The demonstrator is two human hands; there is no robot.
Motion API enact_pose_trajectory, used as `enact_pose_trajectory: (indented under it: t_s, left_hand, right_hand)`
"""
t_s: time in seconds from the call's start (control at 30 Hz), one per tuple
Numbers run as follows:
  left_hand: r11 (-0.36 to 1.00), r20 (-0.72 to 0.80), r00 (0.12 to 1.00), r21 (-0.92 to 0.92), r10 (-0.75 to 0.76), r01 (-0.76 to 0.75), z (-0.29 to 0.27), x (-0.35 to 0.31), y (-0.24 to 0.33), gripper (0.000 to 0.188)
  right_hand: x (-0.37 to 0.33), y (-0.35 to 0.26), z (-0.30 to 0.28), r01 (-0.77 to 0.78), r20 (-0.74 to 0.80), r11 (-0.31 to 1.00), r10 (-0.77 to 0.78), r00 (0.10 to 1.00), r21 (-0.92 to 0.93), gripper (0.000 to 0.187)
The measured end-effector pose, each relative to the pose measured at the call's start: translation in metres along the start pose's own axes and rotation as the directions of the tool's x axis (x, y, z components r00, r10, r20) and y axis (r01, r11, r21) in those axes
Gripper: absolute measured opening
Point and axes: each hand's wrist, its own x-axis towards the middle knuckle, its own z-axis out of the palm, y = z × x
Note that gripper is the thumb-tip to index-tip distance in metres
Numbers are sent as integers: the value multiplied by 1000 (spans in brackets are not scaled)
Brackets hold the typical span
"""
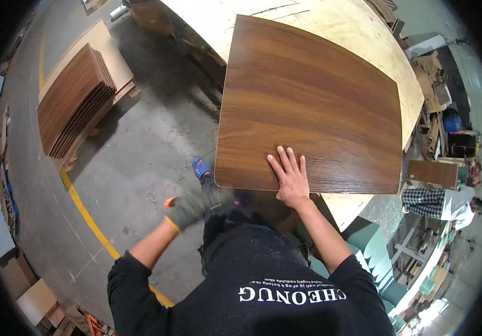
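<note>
A large brown wood-grain panel [308, 106] with rounded corners lies on a pale worktable [202, 17]. My bare right hand [294, 179] rests flat near the panel's front edge, fingers stretched out and slightly apart. My left hand [193, 210], in a grey-green work glove with a yellow cuff, is over the floor to the left of the panel, apart from it. Motion blurs this hand. A small orange end [169, 203] sticks out beside it, part of something held that I cannot make out.
Several similar brown panels [76, 101] are stacked on a pallet at left. A yellow line [87, 210] runs along the grey floor. Green curved pieces [367, 243] stand at lower right. Another person [456, 206] is at far right, near a brown board [433, 174].
</note>
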Motion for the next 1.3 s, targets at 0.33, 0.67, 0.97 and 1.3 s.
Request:
enact_pose_trajectory:
  t_s: [0.33, 0.67, 0.97, 1.3]
  left_hand:
    - [925, -479, 803, -56, -356, 376, -32, 21, 12, 44]
    - [901, -506, 824, 185, -255, 392, 77, -56, 32, 56]
    - [-340, -38, 618, -808, -785, -481, 78, -82, 5, 34]
    - [-334, -26, 561, -780, -827, -529, 61, -83, -41, 17]
  right_hand:
    - [10, -7, 4, 4, -19, 1000, -5, 1000, -31, 107]
    - [48, -30, 0, 60, -148, 998, -58, 987, 7, 92]
    - [180, -90, -39, 276, -217, 960, -281, 935, -52, 80]
    - [303, -124, -87, 166, -307, 986, -164, 937, -17, 59]
